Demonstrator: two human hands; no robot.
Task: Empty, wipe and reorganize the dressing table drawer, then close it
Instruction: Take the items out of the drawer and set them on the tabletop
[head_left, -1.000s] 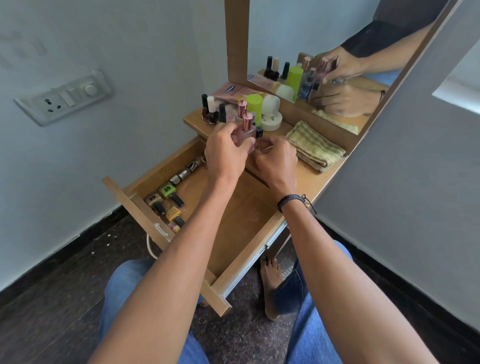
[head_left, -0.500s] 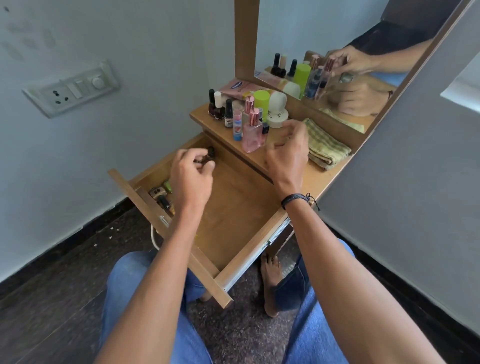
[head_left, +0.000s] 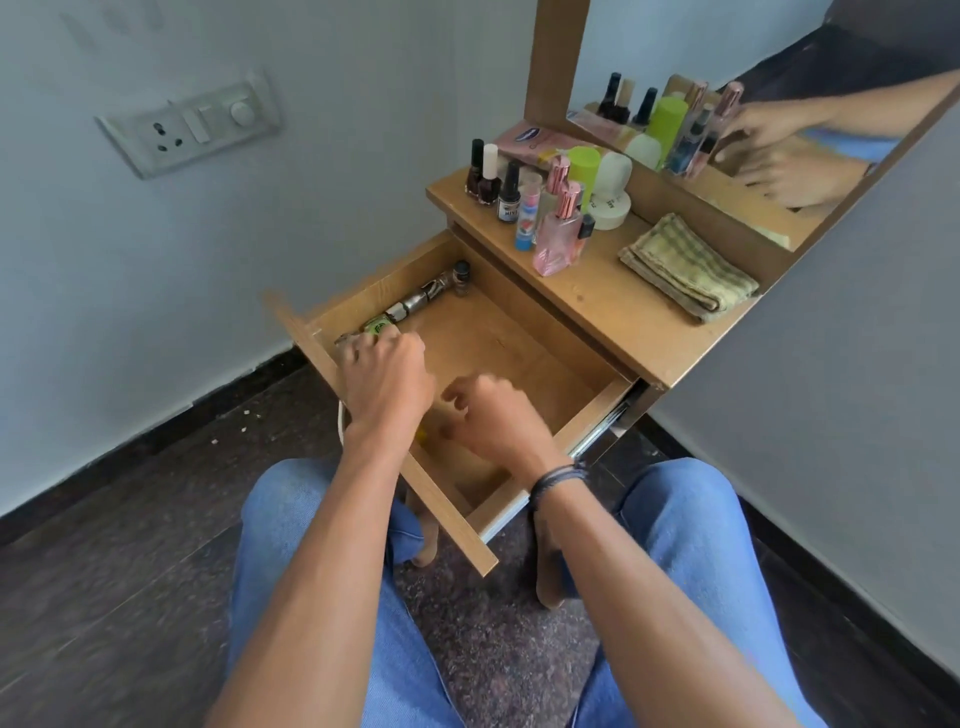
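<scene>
The drawer (head_left: 519, 332) stands fully open below the bench (head_left: 613, 306), pulled out toward 8 o'clock. Its long axis runs from 11 o'clock to 5 o'clock, parallel to the bench edge.

A row of small items lies along the drawer's 11 o'clock side wall: a dark-capped jar (head_left: 461, 273) at the back, a metallic tube (head_left: 415, 301) lying lengthwise, then a green-capped bottle (head_left: 376, 326).

The left hand (head_left: 387, 379) is at the front corner of that row, fingers curled down onto the items just beside the green-capped bottle. Whether it clamps one cannot be told; the hand hides them.

The right hand (head_left: 493, 421) hovers inside the drawer at 4 o'clock of the left hand, apart from it. Its fingers are loosely curled, with nothing visible in them.

On the bench stand nail polish bottles (head_left: 483, 179) and a pink perfume bottle (head_left: 558, 239). A folded checked cloth (head_left: 685, 267) lies at 3 o'clock of them, below the mirror (head_left: 727, 78).
</scene>
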